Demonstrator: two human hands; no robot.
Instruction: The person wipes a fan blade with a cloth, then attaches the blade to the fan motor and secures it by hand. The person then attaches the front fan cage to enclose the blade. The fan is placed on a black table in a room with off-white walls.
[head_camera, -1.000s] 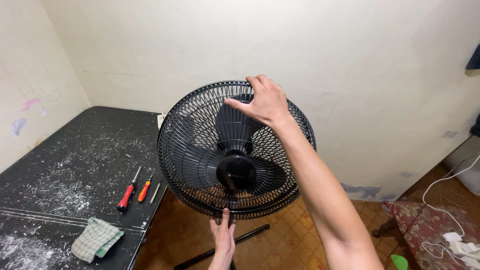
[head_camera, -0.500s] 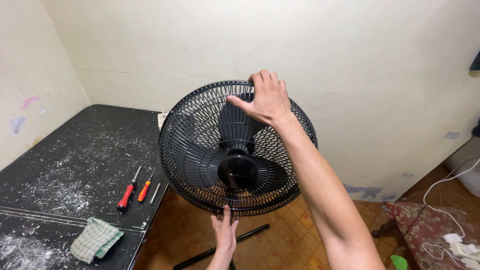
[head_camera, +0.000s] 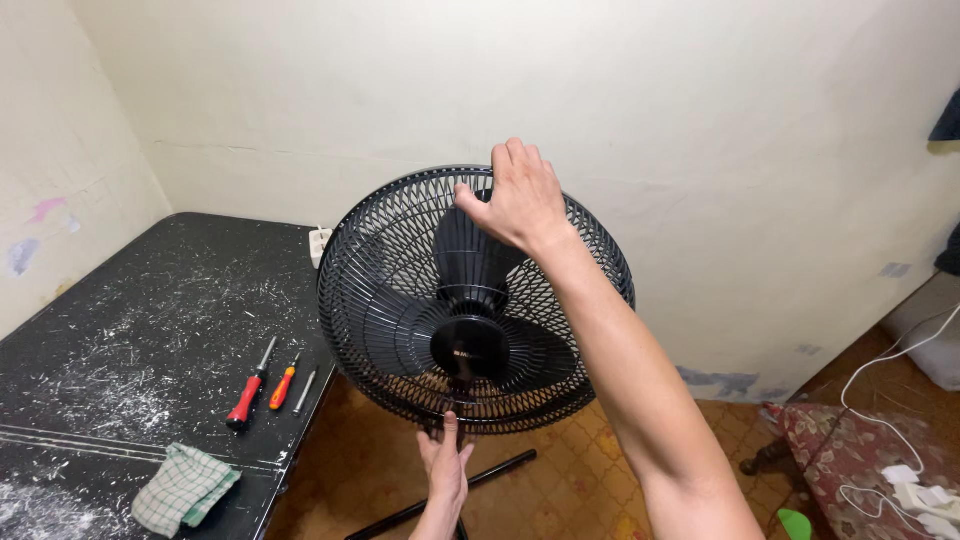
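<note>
My right hand (head_camera: 520, 195) curls over the round black wire fan grille's (head_camera: 390, 260) top rim while my left hand (head_camera: 445, 470) pinches its bottom edge.

One head-worn view, close in

You look forward and slightly down from your head at the fan (head_camera: 475, 300), within arm's reach, tabletop (head_camera: 150, 330) at left, wall just behind.

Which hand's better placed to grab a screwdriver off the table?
Likely left. The left hand sits low at the fan guard's bottom rim, nearer the screwdrivers; the right hand grips the top rim.
</note>
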